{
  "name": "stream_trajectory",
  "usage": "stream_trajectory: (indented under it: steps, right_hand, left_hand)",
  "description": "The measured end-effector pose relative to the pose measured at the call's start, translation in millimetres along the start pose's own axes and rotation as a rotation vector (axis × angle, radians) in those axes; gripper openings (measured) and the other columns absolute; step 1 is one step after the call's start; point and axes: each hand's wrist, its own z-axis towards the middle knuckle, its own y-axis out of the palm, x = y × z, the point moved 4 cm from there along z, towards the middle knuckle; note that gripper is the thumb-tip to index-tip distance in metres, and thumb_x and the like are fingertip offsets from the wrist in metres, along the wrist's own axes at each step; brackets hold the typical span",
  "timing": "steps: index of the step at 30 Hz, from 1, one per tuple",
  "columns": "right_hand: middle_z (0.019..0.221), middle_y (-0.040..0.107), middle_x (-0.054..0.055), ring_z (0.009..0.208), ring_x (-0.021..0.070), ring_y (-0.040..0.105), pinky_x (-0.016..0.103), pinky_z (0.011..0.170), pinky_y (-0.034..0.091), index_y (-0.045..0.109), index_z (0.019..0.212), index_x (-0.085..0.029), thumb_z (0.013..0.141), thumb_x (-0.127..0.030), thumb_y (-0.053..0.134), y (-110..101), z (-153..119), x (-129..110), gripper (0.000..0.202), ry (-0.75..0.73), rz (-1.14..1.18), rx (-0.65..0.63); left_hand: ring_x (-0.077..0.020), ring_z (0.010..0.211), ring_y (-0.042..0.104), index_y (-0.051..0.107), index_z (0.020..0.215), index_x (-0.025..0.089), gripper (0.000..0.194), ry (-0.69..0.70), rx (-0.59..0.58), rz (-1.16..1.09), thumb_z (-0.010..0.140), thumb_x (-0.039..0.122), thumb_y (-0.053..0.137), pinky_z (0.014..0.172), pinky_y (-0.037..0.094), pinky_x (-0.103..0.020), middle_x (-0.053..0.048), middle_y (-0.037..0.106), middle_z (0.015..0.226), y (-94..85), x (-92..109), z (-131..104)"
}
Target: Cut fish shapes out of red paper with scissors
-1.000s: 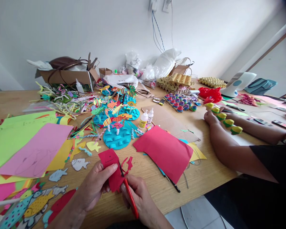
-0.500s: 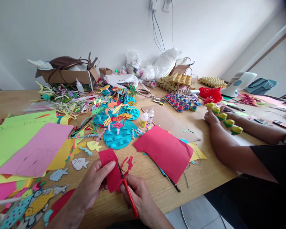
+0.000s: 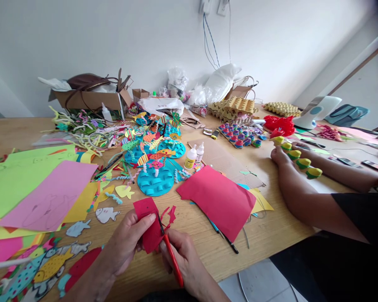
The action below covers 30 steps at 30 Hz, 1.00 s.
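My left hand (image 3: 129, 235) pinches a piece of red paper (image 3: 150, 240) between thumb and fingers, above the table's near edge. Around the red handles of a pair of scissors (image 3: 174, 260) my right hand (image 3: 183, 251) is closed. The dark blades lie along the right side of the red piece. Thin red offcuts (image 3: 171, 216) show just beyond the blades; whether they are still joined to the piece I cannot tell. A larger red sheet (image 3: 219, 197) lies to the right of my hands. White and yellow fish cut-outs, such as a white fish (image 3: 106, 215), lie to the left.
Blue discs (image 3: 156, 184) with paper fish on them stand ahead, beside two glue bottles (image 3: 190, 157). Green and pink sheets (image 3: 50, 197) cover the left side. At right, another person's hands hold a yellow-green egg-carton strip (image 3: 294, 155). Egg trays (image 3: 234, 105) sit at the back.
My left hand and the red piece have shifted very slightly to the right. The scissors stay at the piece's right side, their blades looking a little closer together.
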Motion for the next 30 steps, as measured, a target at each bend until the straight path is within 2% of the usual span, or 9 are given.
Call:
stream_trajectory:
  steps: [6, 10, 16, 22, 30]
  right_hand:
    - [0.055, 0.038, -0.004, 0.052, 0.0087, 0.034, 0.019, 0.046, 0.028, 0.049, 0.065, -0.016, 0.089, -0.053, 0.04, 0.6, -0.8, 5.1, 0.045, 0.007, -0.016, 0.013]
    - [0.056, 0.039, -0.003, 0.052, 0.0089, 0.034, 0.019, 0.045, 0.027, 0.048, 0.065, -0.016, 0.088, -0.055, 0.041, 1.1, -0.5, 7.7, 0.045, 0.018, -0.013, 0.008]
    - [0.058, 0.04, -0.003, 0.052, 0.0085, 0.034, 0.02, 0.046, 0.027, 0.046, 0.064, -0.016, 0.089, -0.048, 0.043, 1.8, 0.6, 4.9, 0.041, 0.013, -0.002, -0.004]
    - [0.055, 0.039, -0.004, 0.053, 0.009, 0.033, 0.02, 0.048, 0.028, 0.044, 0.061, -0.017, 0.087, -0.042, 0.045, 1.2, 0.3, 5.5, 0.036, 0.029, -0.018, 0.014]
    - [0.057, 0.035, -0.004, 0.053, 0.009, 0.031, 0.02, 0.046, 0.026, 0.04, 0.06, -0.018, 0.087, -0.047, 0.044, 0.9, -0.6, 6.6, 0.039, 0.043, -0.02, 0.009]
  left_hand:
    - [-0.0094, 0.044, 0.047, 0.058, 0.063, 0.019, 0.022, 0.009, -0.057, 0.007, 0.068, 0.037, 0.069, 0.045, 0.038, -0.019, 0.006, 0.057, 0.047, 1.8, 3.8, -0.4]
    - [-0.01, 0.045, 0.049, 0.06, 0.062, 0.018, 0.022, -0.004, -0.05, -0.012, 0.066, 0.037, 0.071, 0.045, 0.038, -0.019, 0.005, 0.059, 0.05, 1.2, 5.2, -0.4]
    - [-0.0104, 0.051, 0.052, 0.065, 0.065, 0.017, 0.021, 0.031, -0.01, -0.089, 0.061, 0.035, 0.077, 0.05, 0.043, -0.019, 0.005, 0.065, 0.055, -1.0, 6.1, 1.8]
    - [-0.0094, 0.049, 0.05, 0.065, 0.063, 0.015, 0.025, -0.004, -0.04, -0.092, 0.057, 0.035, 0.079, 0.048, 0.041, -0.019, 0.004, 0.064, 0.055, 0.4, 3.8, 1.9]
    - [-0.0113, 0.05, 0.053, 0.065, 0.064, 0.016, 0.021, -0.028, -0.058, -0.093, 0.059, 0.032, 0.078, 0.049, 0.043, -0.02, 0.003, 0.065, 0.055, 1.9, 5.5, -0.9]
